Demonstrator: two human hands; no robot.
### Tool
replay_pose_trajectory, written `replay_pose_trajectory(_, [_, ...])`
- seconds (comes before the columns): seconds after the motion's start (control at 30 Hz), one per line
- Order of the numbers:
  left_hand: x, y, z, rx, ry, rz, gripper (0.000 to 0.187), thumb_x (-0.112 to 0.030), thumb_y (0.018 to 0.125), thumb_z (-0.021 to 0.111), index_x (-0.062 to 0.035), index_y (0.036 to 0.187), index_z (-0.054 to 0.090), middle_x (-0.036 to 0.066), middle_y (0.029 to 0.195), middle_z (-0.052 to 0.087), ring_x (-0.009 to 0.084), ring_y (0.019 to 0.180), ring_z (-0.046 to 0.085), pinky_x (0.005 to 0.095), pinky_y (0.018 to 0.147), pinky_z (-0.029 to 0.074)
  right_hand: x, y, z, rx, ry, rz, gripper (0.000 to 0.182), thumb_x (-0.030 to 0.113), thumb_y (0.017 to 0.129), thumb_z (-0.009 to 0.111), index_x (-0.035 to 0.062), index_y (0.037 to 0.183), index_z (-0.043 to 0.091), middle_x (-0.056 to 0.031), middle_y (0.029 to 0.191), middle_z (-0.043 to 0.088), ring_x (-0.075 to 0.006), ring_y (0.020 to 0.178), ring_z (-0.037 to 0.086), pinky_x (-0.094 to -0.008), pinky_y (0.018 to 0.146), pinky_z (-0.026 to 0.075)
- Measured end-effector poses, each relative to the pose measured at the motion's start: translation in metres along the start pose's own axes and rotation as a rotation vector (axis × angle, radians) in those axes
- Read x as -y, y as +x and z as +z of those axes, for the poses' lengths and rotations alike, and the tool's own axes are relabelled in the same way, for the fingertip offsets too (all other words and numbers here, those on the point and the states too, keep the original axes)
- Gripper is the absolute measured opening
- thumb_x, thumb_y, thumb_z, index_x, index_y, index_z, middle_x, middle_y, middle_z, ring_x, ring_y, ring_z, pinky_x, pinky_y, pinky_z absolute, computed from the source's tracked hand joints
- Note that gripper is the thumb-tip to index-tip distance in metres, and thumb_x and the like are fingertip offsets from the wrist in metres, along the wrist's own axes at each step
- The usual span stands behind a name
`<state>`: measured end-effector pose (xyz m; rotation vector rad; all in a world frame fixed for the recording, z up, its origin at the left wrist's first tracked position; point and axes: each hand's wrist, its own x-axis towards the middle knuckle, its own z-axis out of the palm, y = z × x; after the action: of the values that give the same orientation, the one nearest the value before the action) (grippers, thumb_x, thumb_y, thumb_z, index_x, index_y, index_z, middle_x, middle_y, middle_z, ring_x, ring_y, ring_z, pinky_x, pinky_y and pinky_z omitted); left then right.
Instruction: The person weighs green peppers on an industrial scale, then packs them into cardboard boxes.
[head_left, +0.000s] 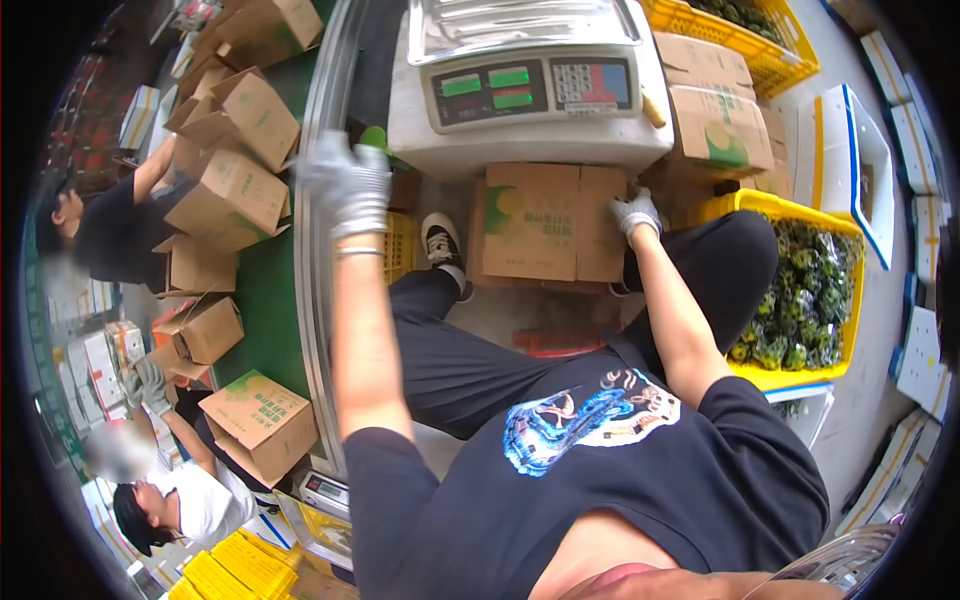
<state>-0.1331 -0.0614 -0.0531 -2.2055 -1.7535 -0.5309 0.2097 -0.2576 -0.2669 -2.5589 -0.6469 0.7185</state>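
Note:
A closed cardboard box (pixel 535 225) with green print stands on the floor between my legs, just below the white block (pixel 520 145) that bears a digital scale (pixel 535 85). My right hand (pixel 636 212), in a grey-white glove, rests on the box's right upper corner, its fingers curled at the edge. Over the metal rail of the conveyor, my left hand (pixel 348 185) is raised, also gloved and blurred by motion, with its fingers smeared. A round green thing (pixel 373 137) shows beside it.
A green conveyor (pixel 270 340) on the left carries several open cardboard boxes (pixel 240 198), with two people beyond it. Right of me stands a yellow crate (pixel 850 300) of bagged green produce. More cartons (pixel 715 120) and a white foam box (pixel 860 150) are at the upper right.

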Motion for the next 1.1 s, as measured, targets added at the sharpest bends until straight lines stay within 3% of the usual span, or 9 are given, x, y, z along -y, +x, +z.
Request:
replay_pose_trajectory(0.07, [-0.047, -0.063, 0.069, 0.514, -0.323, -0.285, 0.033, -0.024, 0.068, 0.057, 0.0025, 0.088, 0.062, 0.027, 0.093, 0.062, 0.0411, 0.09, 0.06, 0.0454, 0.082, 0.048, -0.009, 0.005, 0.009, 0.034, -0.158, 0.006, 0.056, 0.034, 0.07, 0.064, 0.0026, 0.116, 0.058, -0.0236, 0.113, 0.06, -0.037, 0.106, 0.058, -0.0376, 0.092, 0.046])
replay_pose_trajectory(0.17, [-0.076, -0.179, 0.167, 1.043, -0.516, -0.447, 0.064, -0.04, 0.069, 0.063, 0.0023, 0.116, 0.053, 0.028, 0.114, 0.056, 0.0405, 0.106, 0.055, 0.0432, 0.093, 0.044, 0.006, -0.009, -0.005, 0.239, -0.09, -0.074, 0.059, 0.035, 0.069, 0.066, 0.0035, 0.118, 0.057, -0.024, 0.115, 0.059, -0.0365, 0.107, 0.057, -0.0376, 0.094, 0.045])
replay_pose_trajectory(0.23, [-0.092, -0.223, 0.167, 0.635, -0.417, -0.532, 0.064, -0.039, 0.067, 0.068, 0.0001, 0.116, 0.054, 0.024, 0.118, 0.055, 0.0379, 0.111, 0.052, 0.0415, 0.095, 0.042, 0.007, -0.011, -0.006, 0.264, -0.049, -0.055, 0.059, 0.035, 0.069, 0.066, 0.002, 0.118, 0.057, -0.0231, 0.112, 0.06, -0.035, 0.105, 0.058, -0.0375, 0.09, 0.046])
replay_pose_trajectory(0.43, [-0.063, -0.188, 0.116, 0.823, -0.813, -0.766, 0.065, -0.037, 0.064, 0.07, 0.0042, 0.113, 0.055, 0.026, 0.117, 0.056, 0.0345, 0.11, 0.054, 0.039, 0.094, 0.041, 0.04, -0.042, -0.055, 0.517, 0.327, 0.009, 0.039, 0.019, 0.074, 0.064, 0.0005, 0.108, 0.057, -0.0075, 0.072, 0.061, -0.0144, 0.055, 0.056, -0.031, 0.047, 0.046])
replay_pose_trajectory(0.5, [-0.049, -0.189, 0.132, 0.674, -0.618, -0.75, 0.05, -0.022, 0.065, 0.069, 0.0069, 0.105, 0.059, 0.022, 0.1, 0.064, 0.0317, 0.092, 0.061, 0.0356, 0.085, 0.046, 0.044, -0.052, -0.076, 0.546, 0.391, -0.069, 0.038, 0.018, 0.074, 0.064, 0.0016, 0.108, 0.057, -0.0072, 0.075, 0.062, -0.0141, 0.059, 0.057, -0.0302, 0.051, 0.047])
replay_pose_trajectory(0.7, [-0.041, -0.169, 0.001, 0.526, -1.63, -0.721, 0.045, 0.012, 0.062, 0.048, 0.0013, 0.103, 0.06, 0.005, 0.096, 0.063, 0.0154, 0.082, 0.058, 0.0252, 0.074, 0.046, 0.062, -0.101, -0.169, 0.637, 0.635, -0.251, 0.038, 0.005, 0.075, 0.064, 0.0046, 0.112, 0.057, -0.0021, 0.081, 0.06, -0.0094, 0.069, 0.055, -0.0245, 0.061, 0.048])
replay_pose_trajectory(0.83, [-0.035, -0.178, -0.028, 0.535, -1.492, -0.605, 0.055, 0.016, 0.06, 0.045, 0.0027, 0.111, 0.058, 0.006, 0.1, 0.063, 0.0166, 0.09, 0.059, 0.0235, 0.08, 0.046, 0.056, -0.096, -0.185, 0.67, 0.497, -0.361, 0.045, 0.003, 0.075, 0.065, 0.0038, 0.118, 0.055, -0.002, 0.091, 0.063, -0.0078, 0.079, 0.057, -0.0232, 0.07, 0.049])
replay_pose_trajectory(1.0, [-0.034, -0.167, -0.034, 0.214, -1.827, -0.71, 0.048, 0.013, 0.058, 0.049, 0.0016, 0.104, 0.058, 0.006, 0.093, 0.061, 0.0143, 0.075, 0.057, 0.0238, 0.069, 0.049, 0.046, -0.088, -0.184, 0.594, 0.572, -0.294, 0.048, 0.003, 0.073, 0.064, 0.0093, 0.12, 0.056, -0.0018, 0.085, 0.059, -0.0104, 0.065, 0.054, -0.0253, 0.055, 0.048])
replay_pose_trajectory(1.1, [-0.017, -0.182, 0.018, 0.149, -1.587, -0.546, 0.041, 0.013, 0.059, 0.048, 0.0021, 0.097, 0.057, 0.006, 0.094, 0.061, 0.0158, 0.079, 0.059, 0.0244, 0.072, 0.05, 0.069, -0.094, -0.175, 0.663, 0.152, -0.245, 0.042, 0.004, 0.075, 0.063, 0.006, 0.117, 0.057, -0.0021, 0.086, 0.059, -0.0101, 0.073, 0.056, -0.0262, 0.061, 0.049])
